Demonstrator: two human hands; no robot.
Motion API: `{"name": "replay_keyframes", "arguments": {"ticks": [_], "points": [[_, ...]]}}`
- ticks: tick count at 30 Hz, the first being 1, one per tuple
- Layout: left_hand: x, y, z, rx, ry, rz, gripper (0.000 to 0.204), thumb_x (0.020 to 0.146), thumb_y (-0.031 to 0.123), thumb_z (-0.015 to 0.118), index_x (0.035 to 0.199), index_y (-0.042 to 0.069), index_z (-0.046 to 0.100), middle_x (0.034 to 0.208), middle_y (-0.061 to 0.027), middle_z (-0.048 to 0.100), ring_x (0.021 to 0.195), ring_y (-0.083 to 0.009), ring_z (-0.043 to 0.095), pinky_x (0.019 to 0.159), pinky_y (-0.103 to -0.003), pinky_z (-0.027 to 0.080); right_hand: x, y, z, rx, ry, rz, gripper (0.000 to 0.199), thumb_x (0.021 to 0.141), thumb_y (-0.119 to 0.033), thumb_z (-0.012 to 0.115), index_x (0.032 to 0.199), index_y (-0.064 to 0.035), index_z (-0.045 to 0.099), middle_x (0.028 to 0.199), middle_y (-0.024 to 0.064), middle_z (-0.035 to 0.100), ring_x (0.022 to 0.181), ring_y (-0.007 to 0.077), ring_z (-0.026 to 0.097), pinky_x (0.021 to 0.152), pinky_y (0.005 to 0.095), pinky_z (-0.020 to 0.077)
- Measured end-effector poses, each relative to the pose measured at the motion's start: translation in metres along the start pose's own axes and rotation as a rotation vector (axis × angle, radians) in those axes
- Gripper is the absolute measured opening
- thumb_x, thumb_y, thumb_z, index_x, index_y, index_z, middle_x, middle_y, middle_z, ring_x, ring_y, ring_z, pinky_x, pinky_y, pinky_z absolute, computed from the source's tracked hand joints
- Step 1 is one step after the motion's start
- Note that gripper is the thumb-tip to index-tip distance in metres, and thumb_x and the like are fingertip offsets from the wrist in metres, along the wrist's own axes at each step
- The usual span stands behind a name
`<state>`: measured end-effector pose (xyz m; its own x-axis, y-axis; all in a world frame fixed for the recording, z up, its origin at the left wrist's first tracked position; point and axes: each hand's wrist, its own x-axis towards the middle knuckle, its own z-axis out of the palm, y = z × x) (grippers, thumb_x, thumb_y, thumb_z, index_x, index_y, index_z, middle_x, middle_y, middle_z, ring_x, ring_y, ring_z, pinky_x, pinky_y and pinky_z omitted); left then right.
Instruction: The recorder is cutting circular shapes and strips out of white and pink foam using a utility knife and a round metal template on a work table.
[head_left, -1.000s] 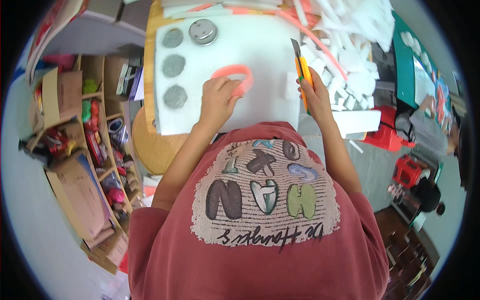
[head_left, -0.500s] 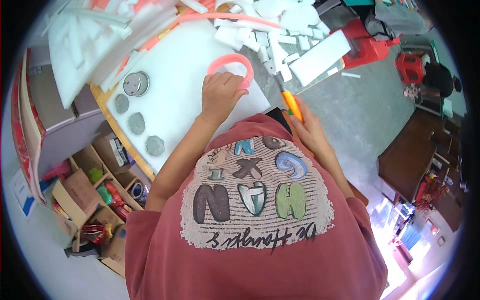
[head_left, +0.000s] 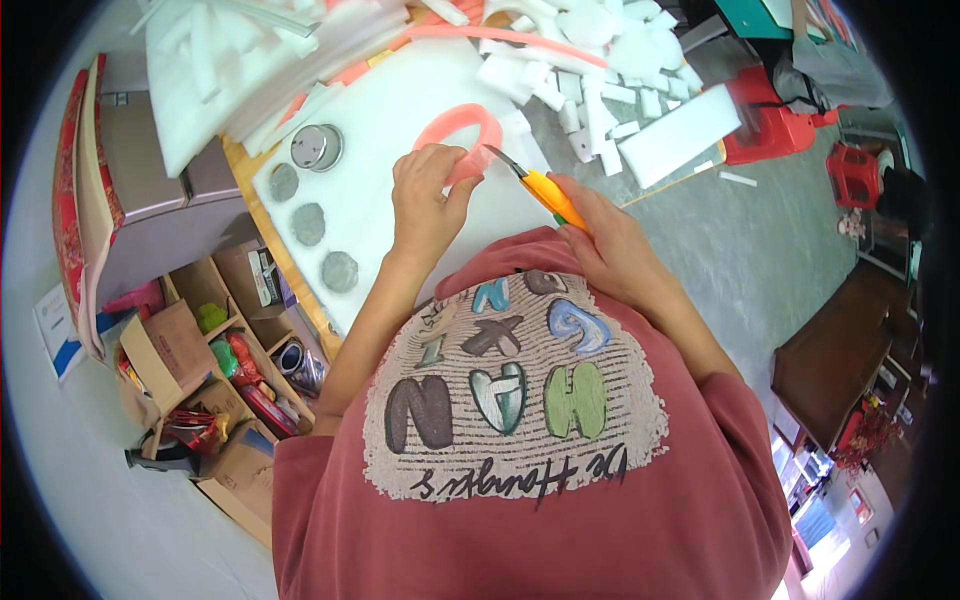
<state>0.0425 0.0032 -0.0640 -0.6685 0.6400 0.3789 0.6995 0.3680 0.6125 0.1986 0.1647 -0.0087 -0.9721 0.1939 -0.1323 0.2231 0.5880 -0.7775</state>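
One pink ring (head_left: 490, 128), left hand (head_left: 428, 195) pinching; one yellow knife (head_left: 550, 196), right hand (head_left: 608, 245) gripping, best angled clear of fingers (head_left: 440, 158).

From here I see an open brown cardboard box (head_left: 172, 352) at a pale wooden cubby shelf (head_left: 232, 268) on the left — on the right, a red plastic stool (head_left: 853, 176) and dark brown wooden furniture (head_left: 830, 355).

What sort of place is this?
Probably a small craft workshop, possibly in a home: heaped white foam pieces, a yellow-orange utility knife in the right hand, and cardboard boxes off to the left.
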Motion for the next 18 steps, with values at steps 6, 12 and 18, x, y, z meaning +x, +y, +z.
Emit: {"name": "replay_keyframes", "arguments": {"ticks": [6,12,18], "points": [[0.002,0.012,-0.023,-0.326,0.004,-0.323,0.028,0.068,0.008,0.071,0.091,0.001,0.058,0.087,-0.0121,0.059,0.082,-0.028,0.055,0.077,-0.036,0.041,0.004,-0.02,-0.008,0.048,-0.001,-0.089,0.05,0.082,-0.008,0.051,0.129,-0.0063,0.037,0.103,0.0225,0.054,0.091,0.04,0.054,0.076,0.0446,0.0445],[0.004,0.012,-0.034,-0.066,0.106,0.002,0.029,0.07,0.004,0.07,0.094,-0.001,0.056,0.084,-0.0076,0.055,0.069,-0.0161,0.05,0.064,-0.026,0.042,0.005,-0.035,-0.008,0.059,0.01,-0.121,0.05,0.082,-0.007,0.052,0.129,-0.0065,0.037,0.104,0.0226,0.054,0.093,0.0393,0.054,0.078,0.0432,0.0448],[0.01,0.03,-0.055,-0.223,-0.037,-0.093,0.024,0.075,0.007,0.064,0.094,-0.001,0.052,0.083,-0.013,0.052,0.074,-0.027,0.05,0.067,-0.033,0.041,0.004,-0.031,-0.005,0.109,0.079,-0.113,0.049,0.081,-0.008,0.052,0.128,-0.0062,0.038,0.104,0.0211,0.055,0.093,0.0377,0.054,0.079,0.0419,0.0444]]}}
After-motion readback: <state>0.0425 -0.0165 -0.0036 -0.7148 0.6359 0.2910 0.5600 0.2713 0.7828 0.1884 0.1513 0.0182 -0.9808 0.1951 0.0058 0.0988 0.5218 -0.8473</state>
